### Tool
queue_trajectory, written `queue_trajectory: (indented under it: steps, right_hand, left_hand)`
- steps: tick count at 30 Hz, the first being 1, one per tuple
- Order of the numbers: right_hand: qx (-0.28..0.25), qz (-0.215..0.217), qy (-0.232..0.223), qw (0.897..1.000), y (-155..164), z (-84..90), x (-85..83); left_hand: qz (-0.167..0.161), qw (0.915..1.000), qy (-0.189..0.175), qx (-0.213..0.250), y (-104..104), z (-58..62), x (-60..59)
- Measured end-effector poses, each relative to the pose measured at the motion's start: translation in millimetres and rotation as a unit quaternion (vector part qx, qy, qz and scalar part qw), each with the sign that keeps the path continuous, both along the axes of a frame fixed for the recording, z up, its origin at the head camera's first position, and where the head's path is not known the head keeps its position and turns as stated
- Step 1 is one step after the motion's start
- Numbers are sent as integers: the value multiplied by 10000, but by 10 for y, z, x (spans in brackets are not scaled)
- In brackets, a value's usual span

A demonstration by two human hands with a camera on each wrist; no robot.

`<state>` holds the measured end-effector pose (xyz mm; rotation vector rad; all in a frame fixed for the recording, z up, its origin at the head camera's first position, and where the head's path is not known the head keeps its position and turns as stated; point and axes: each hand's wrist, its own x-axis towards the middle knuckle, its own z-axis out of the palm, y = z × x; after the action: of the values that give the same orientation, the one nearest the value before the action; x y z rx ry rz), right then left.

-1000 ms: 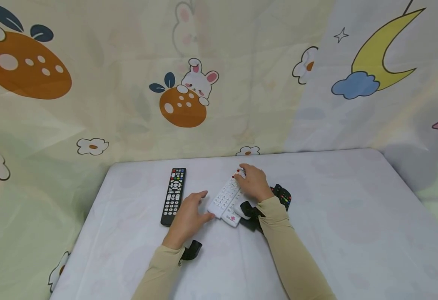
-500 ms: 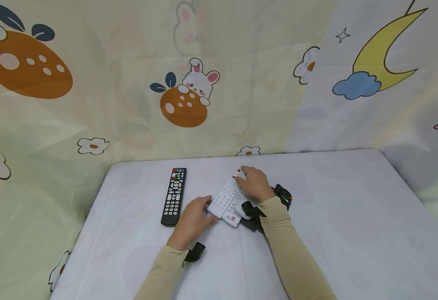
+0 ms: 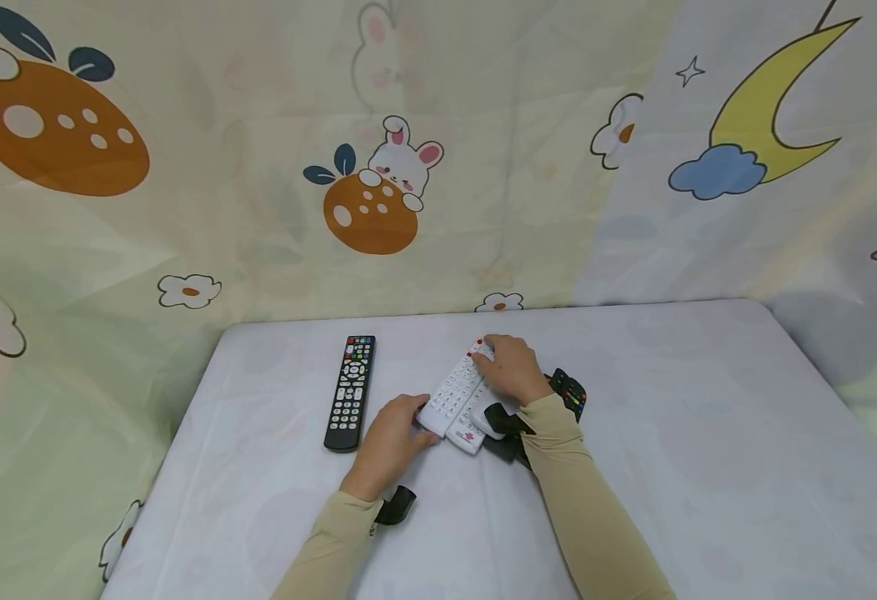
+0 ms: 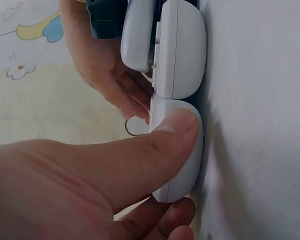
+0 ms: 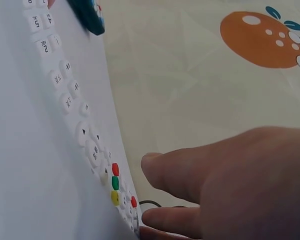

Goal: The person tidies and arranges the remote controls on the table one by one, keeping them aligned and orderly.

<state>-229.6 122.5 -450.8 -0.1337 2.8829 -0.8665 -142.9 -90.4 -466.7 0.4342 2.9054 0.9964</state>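
Observation:
Two white remotes lie side by side in the middle of the table. My left hand (image 3: 392,440) pinches the near end of the left white remote (image 3: 449,393). In the left wrist view my thumb (image 4: 160,140) presses on its rounded end (image 4: 182,170), with a fingertip below it. The second white remote (image 3: 472,421) lies right beside it. My right hand (image 3: 511,368) lies over their far ends, fingers curled at the edge by the coloured buttons (image 5: 115,182).
A black remote (image 3: 350,392) lies alone to the left on the white table (image 3: 671,433). Another dark remote (image 3: 569,392) pokes out beside my right wrist. A cartoon-printed cloth (image 3: 378,192) hangs behind the table.
My left hand has slid right and forward to the near end of the left white remote and closed on it. The right hand has stayed in place.

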Motion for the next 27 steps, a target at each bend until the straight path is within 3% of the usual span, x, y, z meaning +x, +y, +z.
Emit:
queue_trajectory:
  steps: [6,15,27]
  right_hand:
    - [-80,150,216,9996,8,-1,5]
    - [-750,77,496,9959,13,37,8]
    - [-1202,-127,1008,9875,-31,26,-2]
  left_hand:
    - [27,9999,116,-70,3,14,23]
    - [131,9996,242,-101,-13,64,29]
    - [314,9994,124,-87,-62,174,28]
